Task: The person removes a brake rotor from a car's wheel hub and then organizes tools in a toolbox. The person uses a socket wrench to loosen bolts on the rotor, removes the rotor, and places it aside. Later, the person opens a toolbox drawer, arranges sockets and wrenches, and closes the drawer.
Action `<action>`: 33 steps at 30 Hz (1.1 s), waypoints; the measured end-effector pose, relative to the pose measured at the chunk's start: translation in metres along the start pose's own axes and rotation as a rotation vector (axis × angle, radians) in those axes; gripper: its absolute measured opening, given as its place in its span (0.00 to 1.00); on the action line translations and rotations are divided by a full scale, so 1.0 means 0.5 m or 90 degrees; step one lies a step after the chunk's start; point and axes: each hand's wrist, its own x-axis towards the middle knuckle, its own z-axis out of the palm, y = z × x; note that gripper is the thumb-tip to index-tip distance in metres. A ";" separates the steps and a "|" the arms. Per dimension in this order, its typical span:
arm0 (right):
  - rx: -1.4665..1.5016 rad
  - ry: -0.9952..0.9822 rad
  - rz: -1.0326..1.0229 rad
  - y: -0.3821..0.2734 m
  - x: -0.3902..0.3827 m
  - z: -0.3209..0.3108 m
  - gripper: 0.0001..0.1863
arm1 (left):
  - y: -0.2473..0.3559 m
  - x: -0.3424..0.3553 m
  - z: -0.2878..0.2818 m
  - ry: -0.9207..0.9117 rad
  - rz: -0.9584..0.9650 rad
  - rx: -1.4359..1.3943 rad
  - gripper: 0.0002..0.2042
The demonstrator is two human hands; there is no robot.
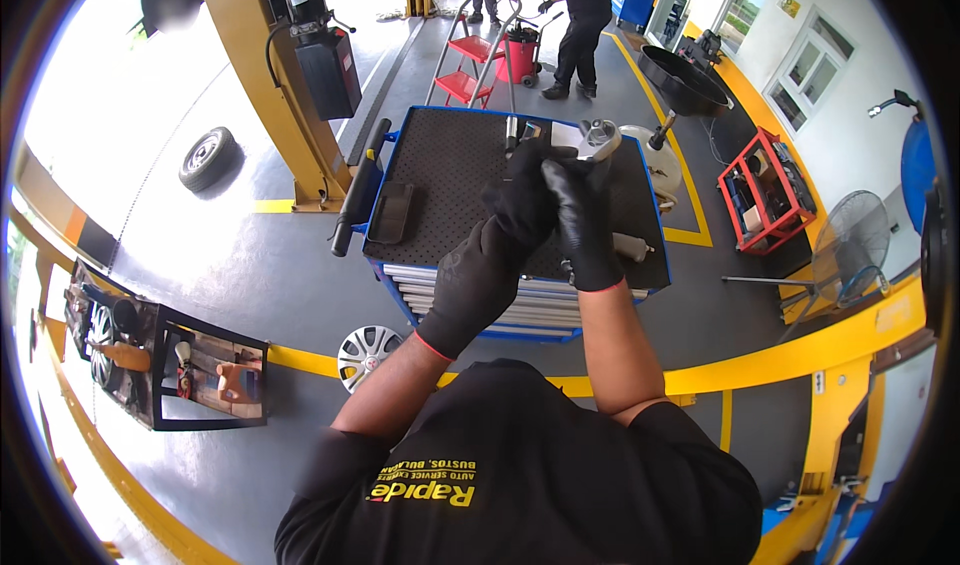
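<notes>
Both my hands wear black gloves with red cuffs and meet above the rolling tool cabinet [455,180]. My left hand [480,270] is closed, its fingers bunched against dark material. My right hand [582,215] presses against the same spot from the right, fingers together. What lies between them is black on black, so I cannot make it out. Just beyond my right hand is a grey metal tool with a round head [600,140]. A grey cylindrical part [632,247] rests on the mat beside my right wrist. Small hand tools [513,133] lie at the mat's far edge.
A black tray [391,213] sits on the mat's left side. Beyond the cabinet are a red step ladder [465,85] and a co-worker [583,25]. A lift post [275,75] stands left, a fan [848,245] right. A wheel cover [368,357] lies near the cabinet.
</notes>
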 end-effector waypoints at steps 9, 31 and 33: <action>0.551 -0.158 -0.054 -0.110 -0.023 -0.049 0.26 | 0.015 0.030 -0.012 0.037 -0.028 -0.069 0.23; -0.030 -0.088 0.051 -0.055 -0.015 0.029 0.12 | 0.030 0.044 -0.012 -0.054 0.055 -0.479 0.26; 0.065 -0.087 0.130 -0.076 0.007 0.045 0.12 | 0.039 0.043 -0.018 -0.032 0.020 -0.529 0.28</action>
